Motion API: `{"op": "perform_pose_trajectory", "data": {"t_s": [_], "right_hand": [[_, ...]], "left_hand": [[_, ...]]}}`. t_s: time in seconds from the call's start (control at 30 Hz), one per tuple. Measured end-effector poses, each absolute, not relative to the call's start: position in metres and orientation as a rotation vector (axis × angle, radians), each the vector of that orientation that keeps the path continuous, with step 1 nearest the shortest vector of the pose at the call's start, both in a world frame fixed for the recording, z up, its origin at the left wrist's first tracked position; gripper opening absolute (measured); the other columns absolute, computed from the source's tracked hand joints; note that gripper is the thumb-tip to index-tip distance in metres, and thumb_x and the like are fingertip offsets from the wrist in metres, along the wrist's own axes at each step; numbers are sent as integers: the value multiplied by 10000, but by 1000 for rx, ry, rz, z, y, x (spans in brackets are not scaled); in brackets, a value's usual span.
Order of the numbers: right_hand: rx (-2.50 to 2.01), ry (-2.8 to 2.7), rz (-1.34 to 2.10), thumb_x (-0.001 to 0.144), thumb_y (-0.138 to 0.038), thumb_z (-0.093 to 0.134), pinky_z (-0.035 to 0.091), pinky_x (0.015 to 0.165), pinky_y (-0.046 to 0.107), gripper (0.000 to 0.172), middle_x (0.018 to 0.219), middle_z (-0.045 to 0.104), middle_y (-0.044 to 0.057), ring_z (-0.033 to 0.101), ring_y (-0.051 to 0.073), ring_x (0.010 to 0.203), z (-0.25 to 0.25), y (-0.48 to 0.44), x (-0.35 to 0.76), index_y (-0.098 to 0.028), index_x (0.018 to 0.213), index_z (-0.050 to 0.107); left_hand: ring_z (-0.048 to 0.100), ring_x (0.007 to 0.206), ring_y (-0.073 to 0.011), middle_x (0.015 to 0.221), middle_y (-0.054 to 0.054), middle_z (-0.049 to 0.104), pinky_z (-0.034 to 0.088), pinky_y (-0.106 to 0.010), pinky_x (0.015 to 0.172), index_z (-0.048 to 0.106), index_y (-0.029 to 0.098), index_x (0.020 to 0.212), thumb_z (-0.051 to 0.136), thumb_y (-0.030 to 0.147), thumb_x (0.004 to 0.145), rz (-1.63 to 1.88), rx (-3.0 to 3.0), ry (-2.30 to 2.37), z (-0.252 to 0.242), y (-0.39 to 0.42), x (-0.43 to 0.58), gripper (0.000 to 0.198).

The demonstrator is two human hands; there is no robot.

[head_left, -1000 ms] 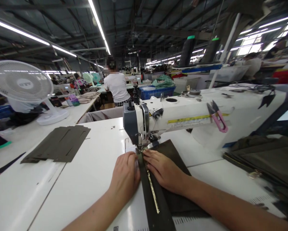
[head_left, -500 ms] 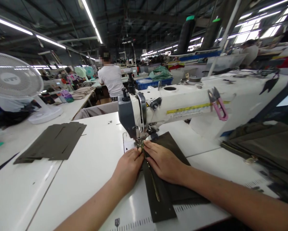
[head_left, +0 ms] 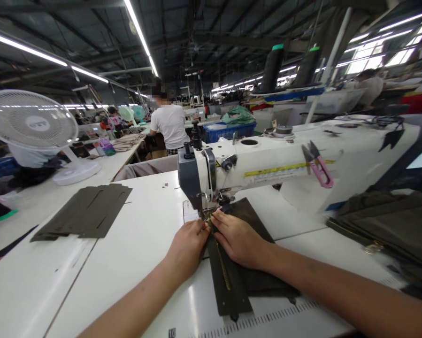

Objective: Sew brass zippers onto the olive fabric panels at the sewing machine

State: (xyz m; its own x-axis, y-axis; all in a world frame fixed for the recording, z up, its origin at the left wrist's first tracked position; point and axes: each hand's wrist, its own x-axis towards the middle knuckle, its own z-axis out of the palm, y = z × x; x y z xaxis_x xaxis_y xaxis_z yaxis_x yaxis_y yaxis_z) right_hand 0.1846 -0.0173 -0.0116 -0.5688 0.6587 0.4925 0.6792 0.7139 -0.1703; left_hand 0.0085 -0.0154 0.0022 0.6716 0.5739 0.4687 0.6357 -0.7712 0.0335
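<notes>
A dark olive fabric piece [head_left: 228, 300] with a brass-toothed zipper [head_left: 223, 266] runs up to the presser foot [head_left: 207, 213] of a white sewing machine [head_left: 274, 164]. Fingers curled, my left hand [head_left: 187, 246] pinches the left edge of this piece just in front of the foot. My right hand [head_left: 241, 237] lies flat on the cloth right of the zipper, its fingers stretched toward the needle area. Under my right hand and forearm, a wider olive panel [head_left: 253, 216] extends behind and beside the strip. The fingertips partly hide the stitching spot.
Flat olive pieces [head_left: 87, 211] are stacked on the left of the table. Pink-handled thread snips [head_left: 318, 164] rest against the machine arm. Folded olive cloth [head_left: 390, 234] lies at right. A white fan [head_left: 38, 123] stands at left; a person in white [head_left: 170, 123] is beyond the machine.
The zippered piece has slid a little forward under the presser foot. Both hands remain on it near the needle. My view has tilted slightly upward.
</notes>
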Motion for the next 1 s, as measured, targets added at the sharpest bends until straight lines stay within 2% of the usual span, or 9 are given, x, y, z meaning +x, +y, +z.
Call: {"op": "perform_pose_trajectory", "data": {"t_s": [0.2, 0.33, 0.4, 0.47, 0.53, 0.6, 0.73, 1.0], "right_hand": [[-931, -2435, -49, 845, -167, 456, 466, 790, 388, 144, 971, 589, 121, 529, 228, 886, -1, -19, 192, -109, 871, 586], [-1052, -2492, -223, 850, -103, 418, 467, 656, 391, 171, 794, 579, 98, 517, 225, 735, 3, -30, 195, -109, 785, 576], [-1070, -2474, -248, 848, -80, 396, 469, 685, 401, 204, 840, 594, 116, 531, 231, 767, 6, -45, 197, -104, 805, 594], [-1033, -2461, -164, 847, -160, 446, 463, 797, 421, 198, 1010, 597, 154, 537, 253, 924, 8, -65, 199, -90, 933, 609], [-970, -2506, -63, 806, -306, 526, 427, 908, 436, 427, 1207, 518, 203, 467, 289, 1114, 9, -87, 200, -37, 1138, 542], [-945, -2586, -33, 761, -341, 551, 396, 962, 450, 623, 1300, 420, 246, 378, 321, 1215, 8, -103, 201, 37, 1244, 442], [-948, -2668, -57, 730, -189, 472, 391, 976, 457, 522, 1284, 418, 264, 376, 357, 1211, 1, -110, 196, 63, 1185, 508], [-905, -2651, -182, 691, -121, 420, 419, 954, 425, 499, 1229, 468, 263, 437, 362, 1155, -2, -96, 190, 74, 1129, 555]], "left_hand": [[609, 854, -220, 931, -109, 631, 536, -382, 751, 593, 138, 954, 425, 143, 828, -709, -2767, -924, 6, -27, 4, 210], [622, 889, -202, 971, -104, 651, 518, -391, 827, 593, 136, 968, 401, 110, 835, -736, -2776, -808, 7, -46, 0, 234], [619, 919, -208, 1009, -111, 649, 513, -401, 843, 591, 134, 981, 390, 98, 838, -735, -2764, -809, 6, -53, 0, 249], [609, 953, -222, 1030, -117, 644, 520, -407, 835, 591, 135, 987, 397, 109, 839, -751, -2750, -859, 5, -58, 1, 245], [598, 979, -235, 1039, -122, 641, 528, -407, 822, 594, 132, 989, 412, 121, 840, -782, -2735, -908, 2, -61, 2, 235], [591, 993, -241, 1044, -125, 638, 528, -406, 822, 595, 122, 991, 422, 118, 837, -788, -2733, -929, 1, -63, 3, 231], [585, 1001, -239, 1044, -123, 637, 523, -406, 830, 596, 119, 993, 444, 107, 830, -756, -2734, -959, 2, -63, 5, 223], [603, 930, -223, 991, -101, 653, 526, -384, 813, 613, 114, 914, 491, 76, 807, -742, -2723, -966, 4, -52, 8, 167]]}}
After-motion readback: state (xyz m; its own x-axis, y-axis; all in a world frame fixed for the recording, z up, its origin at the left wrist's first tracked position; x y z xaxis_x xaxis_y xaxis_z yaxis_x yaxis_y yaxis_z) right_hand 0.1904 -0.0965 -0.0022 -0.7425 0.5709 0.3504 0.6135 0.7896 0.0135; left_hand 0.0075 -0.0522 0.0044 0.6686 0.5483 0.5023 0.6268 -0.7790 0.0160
